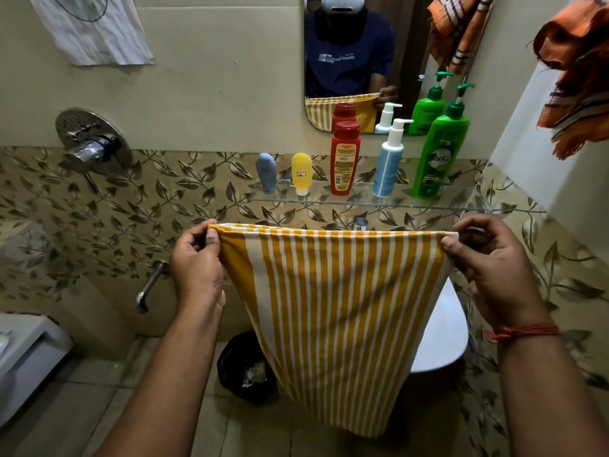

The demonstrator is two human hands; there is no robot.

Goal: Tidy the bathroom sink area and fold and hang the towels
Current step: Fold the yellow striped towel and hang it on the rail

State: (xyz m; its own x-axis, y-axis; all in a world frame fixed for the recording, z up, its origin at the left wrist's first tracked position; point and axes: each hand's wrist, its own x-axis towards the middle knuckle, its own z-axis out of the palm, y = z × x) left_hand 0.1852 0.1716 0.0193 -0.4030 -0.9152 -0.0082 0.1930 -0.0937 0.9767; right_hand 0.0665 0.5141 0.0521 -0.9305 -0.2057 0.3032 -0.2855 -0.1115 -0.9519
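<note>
1. The green pump bottle (pixel 440 153) on the glass shelf (pixel 395 202) reads "Vatika"; other labels are too small to read
2. Beside it stand a blue pump bottle (pixel 389 163), red bottle (pixel 344 159), yellow tube (pixel 301 173) and grey tube (pixel 266 171)
3. The left hand (pixel 197 258) and right hand (pixel 487 258) each pinch a top corner of the striped towel (pixel 336 308), which hangs in front of the sink (pixel 441 331)

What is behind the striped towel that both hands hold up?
Behind the striped towel: part of the white sink, a tap top and a black bin. The rest is hidden.
</note>
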